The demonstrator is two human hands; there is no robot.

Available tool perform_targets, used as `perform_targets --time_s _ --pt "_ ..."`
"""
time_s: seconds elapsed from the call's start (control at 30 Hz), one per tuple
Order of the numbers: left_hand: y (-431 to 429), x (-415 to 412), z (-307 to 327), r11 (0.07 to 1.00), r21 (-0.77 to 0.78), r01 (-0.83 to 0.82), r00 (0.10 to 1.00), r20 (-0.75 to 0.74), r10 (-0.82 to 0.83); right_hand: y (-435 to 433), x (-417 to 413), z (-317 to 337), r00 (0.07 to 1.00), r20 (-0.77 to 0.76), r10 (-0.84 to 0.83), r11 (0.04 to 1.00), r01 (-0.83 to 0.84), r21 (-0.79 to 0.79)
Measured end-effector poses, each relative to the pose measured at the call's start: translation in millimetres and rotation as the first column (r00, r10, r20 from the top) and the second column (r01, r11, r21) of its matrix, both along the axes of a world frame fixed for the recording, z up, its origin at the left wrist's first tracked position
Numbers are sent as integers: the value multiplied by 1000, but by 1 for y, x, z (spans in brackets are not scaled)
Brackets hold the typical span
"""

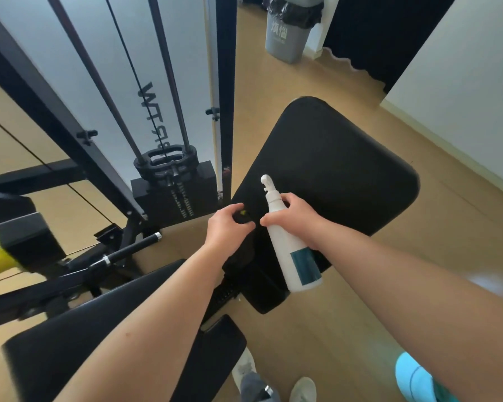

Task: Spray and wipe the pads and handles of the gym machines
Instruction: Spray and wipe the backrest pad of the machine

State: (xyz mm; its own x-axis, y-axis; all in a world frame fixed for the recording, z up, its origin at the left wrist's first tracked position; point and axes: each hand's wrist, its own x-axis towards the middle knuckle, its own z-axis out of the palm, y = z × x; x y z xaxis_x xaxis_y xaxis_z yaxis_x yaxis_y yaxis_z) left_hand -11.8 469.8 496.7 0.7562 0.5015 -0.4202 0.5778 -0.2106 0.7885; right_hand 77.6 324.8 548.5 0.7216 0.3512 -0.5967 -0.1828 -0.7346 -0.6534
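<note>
right grip [298,219] clasps a white, teal-labelled spray bottle [288,250]; left grip [225,227] pinches a dark cloth [240,255].

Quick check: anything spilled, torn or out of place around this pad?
Nothing stands out. The black pad shows no tear or puddle, and the floor looks dry. The right hand holds the white spray bottle over the pad; the left hand grips a small dark object at its edge, too unclear to name.
</note>
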Motion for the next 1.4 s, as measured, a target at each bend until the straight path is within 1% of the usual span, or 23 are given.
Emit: perform_targets --time_s 0.1,0.23,0.3,0.4,0.5,0.57,0.67,0.77,1.0,1.17,1.33,1.4 --pt "6 0 -6 1000 8 -10 1000 5 10 8 2 -5 998 28 62 996 -61 -63" --pt "11 -3 -8 997 48 -62 998 33 61 9 0 -11 984 -56 169 977 -174 -121" --pt "12 -5 -8 996 56 -67 997 36 65 8 -4 -15 984 -58 168 975 -174 -140" --pt "9 -10 -8 995 57 -88 996 37 86 5 -8 -20 985 -13 171 963 -170 -210" --pt "3 -16 -4 993 80 -83 996 47 80 -5 -13 -23 987 -64 151 970 -160 -186" --pt "-1 -18 -3 993 88 -82 996 52 78 -15 -18 -21 980 -95 176 968 -190 -163" --pt "-8 -21 0 994 89 -65 997 52 60 -30 -28 -22 972 -64 227 952 -235 -195" --pt "-17 -24 3 993 103 -57 998 40 53 -47 -34 -24 975 -63 211 952 -220 -212" --pt "-42 -35 9 991 131 -27 1000 1 27 -92 -52 -23 968 -66 241 938 -250 -241" --pt "-61 -42 9 988 153 -26 1000 1 26 -128 -62 -26 959 -163 233 939 -265 -220" --pt "-78 -54 2 990 132 -52 999 -9 53 -158 -76 -35 970 -118 214 931 -239 -275" --pt "-83 -59 -2 990 129 -57 998 -24 61 -165 -78 -40 970 -125 211 938 -237 -252"
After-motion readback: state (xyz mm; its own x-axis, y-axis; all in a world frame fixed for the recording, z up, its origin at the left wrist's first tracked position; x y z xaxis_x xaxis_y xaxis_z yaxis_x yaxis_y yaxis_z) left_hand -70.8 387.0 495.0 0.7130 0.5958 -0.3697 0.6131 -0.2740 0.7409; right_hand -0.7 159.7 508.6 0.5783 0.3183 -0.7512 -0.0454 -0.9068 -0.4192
